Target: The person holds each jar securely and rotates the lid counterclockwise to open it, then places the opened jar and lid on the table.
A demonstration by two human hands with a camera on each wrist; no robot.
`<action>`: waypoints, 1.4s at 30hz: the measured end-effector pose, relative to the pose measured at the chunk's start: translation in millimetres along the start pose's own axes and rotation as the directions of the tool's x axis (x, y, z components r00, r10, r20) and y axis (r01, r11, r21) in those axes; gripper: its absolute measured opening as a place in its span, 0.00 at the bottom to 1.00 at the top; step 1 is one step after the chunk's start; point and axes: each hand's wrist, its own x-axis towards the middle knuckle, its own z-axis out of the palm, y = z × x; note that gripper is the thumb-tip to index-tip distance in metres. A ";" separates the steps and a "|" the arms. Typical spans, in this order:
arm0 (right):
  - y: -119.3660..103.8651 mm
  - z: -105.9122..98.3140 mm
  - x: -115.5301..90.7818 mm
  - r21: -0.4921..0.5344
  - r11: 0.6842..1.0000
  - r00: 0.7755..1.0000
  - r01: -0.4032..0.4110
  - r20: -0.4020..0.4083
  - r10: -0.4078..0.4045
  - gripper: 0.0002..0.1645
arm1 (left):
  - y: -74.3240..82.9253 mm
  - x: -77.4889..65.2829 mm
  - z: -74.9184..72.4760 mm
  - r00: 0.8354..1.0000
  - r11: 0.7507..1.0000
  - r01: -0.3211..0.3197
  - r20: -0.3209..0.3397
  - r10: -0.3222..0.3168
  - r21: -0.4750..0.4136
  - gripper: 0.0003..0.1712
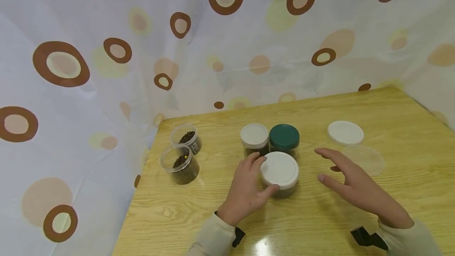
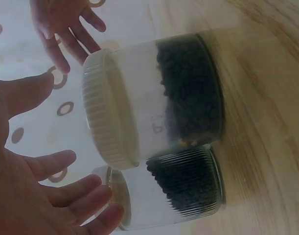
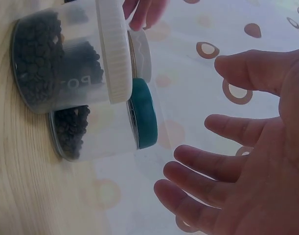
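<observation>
A clear jar with a white lid (image 1: 279,170) stands upright nearest me, partly filled with dark pellets (image 2: 191,93). Around its left side my left hand (image 1: 246,187) reaches with thumb and fingers spread; the left wrist view shows a gap between fingers and lid. To the right of this jar, my right hand (image 1: 350,183) hovers with loosely extended fingers and holds nothing. Directly behind stand two more closed jars with dark pellets: a white-lidded jar (image 1: 254,135) on the left and a green-lidded jar (image 1: 284,136) on the right.
Two lidless clear jars holding dark pellets stand at the left, a rear jar (image 1: 193,143) and a front jar (image 1: 185,171) with a small yellow bit inside. At the right lie a white lid (image 1: 345,132) and a clear disc (image 1: 367,160). A patterned curtain (image 1: 199,50) borders the wooden table (image 1: 170,216).
</observation>
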 end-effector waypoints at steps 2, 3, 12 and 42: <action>-0.6 1.0 0.2 -0.003 1.000 1.000 0.001 0.002 -0.001 0.38 | 0.1 1.6 4.9 1.000 1.000 -0.006 0.005 0.006 0.021 0.41; -1.0 1.3 0.5 -0.003 1.000 1.000 0.003 0.003 -0.003 0.38 | 0.2 2.5 7.2 1.000 0.999 -0.007 0.010 0.007 0.032 0.42; -1.1 6.2 2.1 -0.014 1.000 1.000 0.004 0.020 -0.003 0.38 | -3.4 9.0 25.7 0.994 0.989 -0.002 0.104 -0.014 0.150 0.49; 1.5 9.7 0.4 -0.046 0.999 0.998 -0.001 0.058 0.003 0.37 | -1.0 18.8 40.9 0.993 0.987 0.071 0.081 -0.084 0.146 0.49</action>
